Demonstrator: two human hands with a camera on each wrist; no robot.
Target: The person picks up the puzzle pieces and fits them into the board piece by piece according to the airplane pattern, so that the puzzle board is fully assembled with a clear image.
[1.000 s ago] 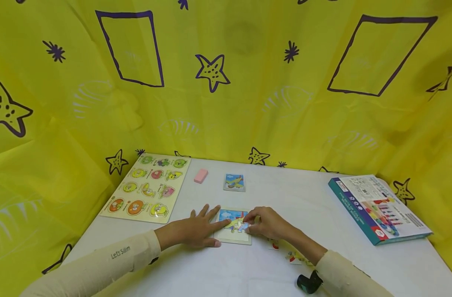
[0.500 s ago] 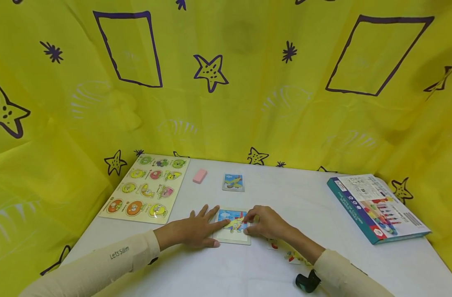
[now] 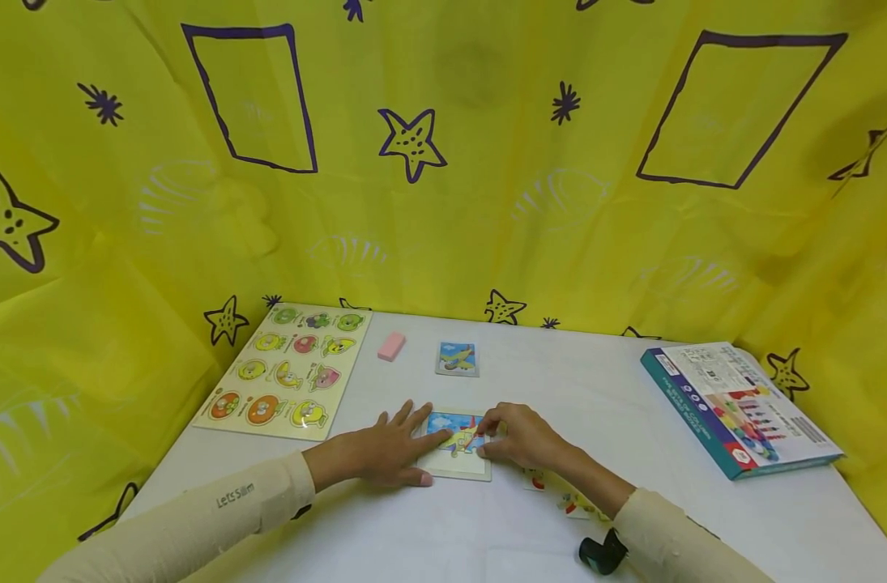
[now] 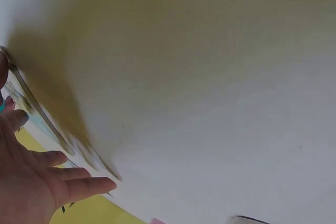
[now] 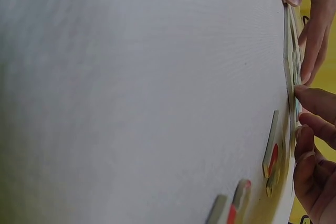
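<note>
A small jigsaw board [image 3: 454,466] lies mid-table, its upper part filled with blue sky and a yellow and red plane, its lower strip bare cream. My left hand [image 3: 388,450] rests over its left edge with spread fingers, the index reaching onto the picture; the left wrist view shows the same hand [image 4: 31,182] stretched out. At the board's right side, my right hand [image 3: 528,437] has thumb and index on a jigsaw piece [image 3: 478,442], pinching it low in the picture. The fingertips partly hide that piece. Seen from the right wrist, the right hand [image 5: 317,166] has its other fingers curled.
Loose jigsaw pieces [image 3: 576,507] lie under the right forearm, near a black object [image 3: 602,555]. Behind the board are a small plane picture [image 3: 458,359] and a pink block [image 3: 392,346]. A fruit puzzle board [image 3: 283,372] sits left, a flat box [image 3: 742,409] right.
The piece at my right fingertips has settled lower and closer into the plane picture. My left hand stays on the board; the head view has shifted slightly.
</note>
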